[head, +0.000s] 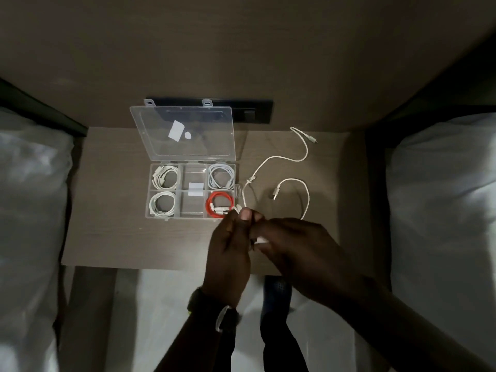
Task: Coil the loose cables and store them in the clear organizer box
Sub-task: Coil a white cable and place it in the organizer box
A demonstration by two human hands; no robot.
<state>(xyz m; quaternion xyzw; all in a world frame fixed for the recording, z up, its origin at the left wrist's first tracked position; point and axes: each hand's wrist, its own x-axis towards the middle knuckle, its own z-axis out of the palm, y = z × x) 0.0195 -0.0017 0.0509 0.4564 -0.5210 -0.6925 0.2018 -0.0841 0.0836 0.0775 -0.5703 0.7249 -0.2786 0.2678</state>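
Observation:
A clear organizer box (pixel 148 202) lies open on the small table, its lid (pixel 185 131) tilted up against the wall. Three compartments hold coiled white cables (pixel 165 176), and the front right one holds a red coil (pixel 219 204). The two middle compartments hold no cable. A loose white cable (pixel 276 158) snakes across the table right of the box, with one plug end at the back right and a USB plug (pixel 276 195) nearer me. My left hand (pixel 230 251) and right hand (pixel 295 245) meet just in front of the box, both pinching this cable.
The table (pixel 112 210) stands between two beds with white bedding (pixel 29 200) on either side. A black socket panel (pixel 255 111) sits on the wall behind the box. My legs and the pale floor show below the table's front edge.

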